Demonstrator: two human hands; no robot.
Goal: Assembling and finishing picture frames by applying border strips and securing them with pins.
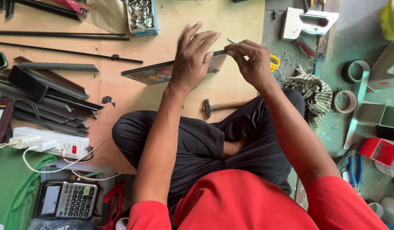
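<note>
The left hand [191, 59] rests with fingers spread on a dark-framed picture [156, 73] tilted on the wooden board [133, 96]; the right hand [252, 61] pinches its corner (grip looks thin), so the frame could slip.

- A dark-edged framed picture [163, 72] is steadied by the left hand [192, 57], fingers spread.
- Its top right corner is pinched by the right hand [252, 59].
- A hammer [224, 105] is seen just below on the wooden board [133, 96].
</note>
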